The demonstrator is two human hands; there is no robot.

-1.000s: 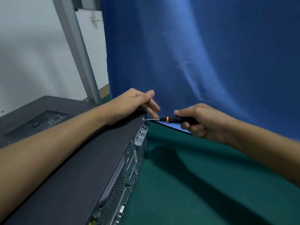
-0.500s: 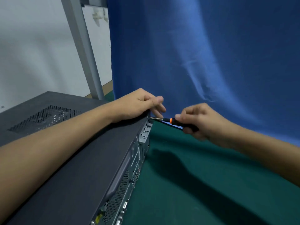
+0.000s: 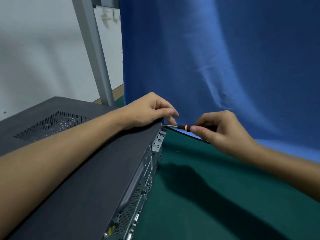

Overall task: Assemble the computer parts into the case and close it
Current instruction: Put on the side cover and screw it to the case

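Note:
A dark grey computer case (image 3: 90,170) lies flat on the green mat, its cover on and its rear panel with ports facing right. My left hand (image 3: 147,110) rests on the far top corner of the case, fingers curled over the edge beside the screwdriver's tip. My right hand (image 3: 220,130) grips a small screwdriver (image 3: 181,127) with a black handle and an orange ring. Its thin metal shaft points left, and the tip sits at the top rear corner of the case. The screw itself is hidden by my left fingers.
A green mat (image 3: 216,196) covers the table to the right of the case. A blue cloth (image 3: 216,58) hangs behind as a backdrop. A grey metal post (image 3: 93,54) stands at the back left before a white wall.
The view has shifted slightly. My right hand has turned on the screwdriver handle, and the shaft stays at the case's rear corner. My left hand keeps its place on the corner.

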